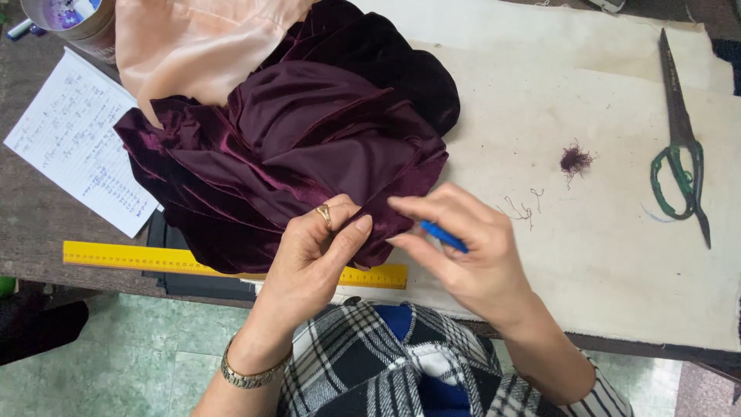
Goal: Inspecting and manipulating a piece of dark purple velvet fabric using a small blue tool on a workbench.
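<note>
Pinching dark purple velvet fabric [301, 147] at the table's near edge, both hands work its hem.

Left hand [320, 239] grips the fabric's 6 o'clock edge; right hand [463, 247], at 3 o'clock of it, pinches a blue pen [444, 236]. A yellow ruler [154, 259] lies underneath; scissors [681, 154] lie well apart at 3 o'clock.

A cloth-covered worktable [587, 93] stands over a pale green tiled floor [147, 347].

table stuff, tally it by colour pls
Dark purple: 2, velvet fabric, thread tuft
Peach: 1, lining cloth
Yellow: 1, ruler
Blue: 1, pen
Green-handled: 1, scissors
White: 1, paper sheet
Total: 7
</note>
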